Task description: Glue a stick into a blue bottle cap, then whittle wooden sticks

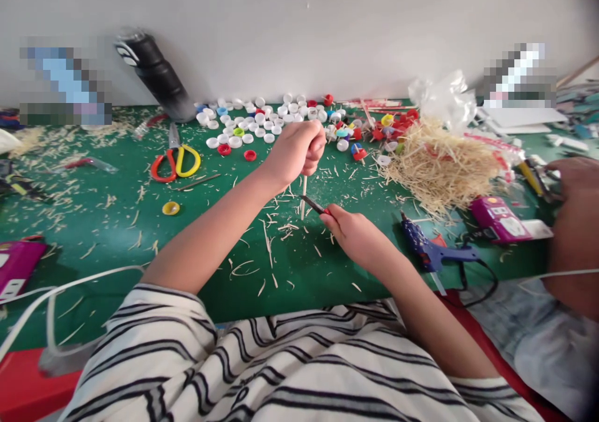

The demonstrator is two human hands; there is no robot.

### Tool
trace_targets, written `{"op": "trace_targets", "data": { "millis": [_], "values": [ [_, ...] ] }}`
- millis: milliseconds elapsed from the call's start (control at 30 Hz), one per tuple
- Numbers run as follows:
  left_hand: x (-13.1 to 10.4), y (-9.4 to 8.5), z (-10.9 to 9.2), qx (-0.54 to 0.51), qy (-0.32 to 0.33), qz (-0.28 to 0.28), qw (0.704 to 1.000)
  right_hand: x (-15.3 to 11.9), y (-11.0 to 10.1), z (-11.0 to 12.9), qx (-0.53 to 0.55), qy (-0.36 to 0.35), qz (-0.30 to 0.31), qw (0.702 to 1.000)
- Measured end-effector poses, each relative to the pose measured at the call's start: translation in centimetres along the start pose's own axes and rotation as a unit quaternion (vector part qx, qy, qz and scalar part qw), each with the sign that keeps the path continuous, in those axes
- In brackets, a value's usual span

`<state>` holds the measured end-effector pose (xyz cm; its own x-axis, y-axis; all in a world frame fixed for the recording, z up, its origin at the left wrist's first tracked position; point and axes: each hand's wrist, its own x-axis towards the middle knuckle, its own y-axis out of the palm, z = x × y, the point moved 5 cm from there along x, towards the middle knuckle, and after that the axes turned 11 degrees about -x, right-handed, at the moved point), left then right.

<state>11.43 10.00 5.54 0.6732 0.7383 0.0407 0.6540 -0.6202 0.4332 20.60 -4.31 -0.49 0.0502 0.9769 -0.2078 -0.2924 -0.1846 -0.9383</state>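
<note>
My left hand (299,153) is closed in a fist around the upper part of a thin wooden stick (303,206), which points down toward the green table (224,228). In my right hand (349,231) is a small knife (314,204) with a dark blade and some red at the handle. Its blade lies against the stick, below my left fist. Pale wood shavings (267,244) are scattered under both hands. Behind the left fist spread many white bottle caps (259,119), with a few red, blue and green ones among them.
Scissors (175,161) and a yellow cap (171,208) lie to the left, a black bottle (156,72) behind. On the right are a shavings heap (440,163), a blue glue gun (430,244), a purple box (498,219) and another person's arm (575,235).
</note>
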Motion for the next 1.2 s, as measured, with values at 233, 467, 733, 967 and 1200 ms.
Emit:
{"op": "trace_targets", "data": {
  "millis": [233,467,733,967,1200],
  "values": [
    [-0.1,0.2,-0.1,-0.012,-0.004,-0.001,1.0,-0.4,0.0,-0.1,0.006,0.004,0.004,1.0],
    [-0.1,0.3,-0.1,-0.003,0.0,0.009,1.0,-0.8,-0.1,-0.2,0.012,0.006,0.009,1.0],
    [0.0,0.2,0.1,-0.036,0.017,-0.022,0.999,-0.4,0.0,0.0,-0.006,0.004,-0.001,1.0],
    [-0.4,0.2,0.3,-0.049,0.028,-0.059,0.997,0.6,-0.9,0.9,-0.055,0.001,0.004,0.998],
    [-0.6,0.6,0.4,-0.052,0.016,-0.063,0.997,0.8,-0.8,1.3,-0.049,0.007,0.002,0.999]
  ]
}}
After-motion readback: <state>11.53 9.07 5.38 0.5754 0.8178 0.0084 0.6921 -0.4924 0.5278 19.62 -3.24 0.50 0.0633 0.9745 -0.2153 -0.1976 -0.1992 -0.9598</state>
